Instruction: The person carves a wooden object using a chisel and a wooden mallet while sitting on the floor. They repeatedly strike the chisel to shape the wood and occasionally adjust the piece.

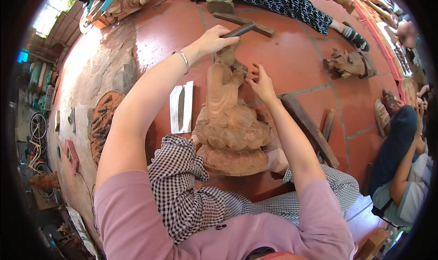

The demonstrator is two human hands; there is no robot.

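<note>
A carved reddish-brown seated figure on a lotus-shaped base (232,127) stands upright between my feet. My left hand (211,42), with a silver bangle at the wrist, is at the top of the carving. It is closed on a dark flat bar (242,30) that points out to the right; its exact kind is unclear. The hand partly covers the figure's head. Beside the figure's chest, my right hand (262,83) is open, fingers apart and bent, holding nothing. Whether its fingertips touch the carving I cannot tell.
Left of the carving lies a white paper with a dark strip (181,107). A round tray of tools (104,118) is farther left. Wooden bars (310,130) lie to the right, another wooden bar (244,23) beyond the figure. A rough wood piece (349,63) and other people surround the area.
</note>
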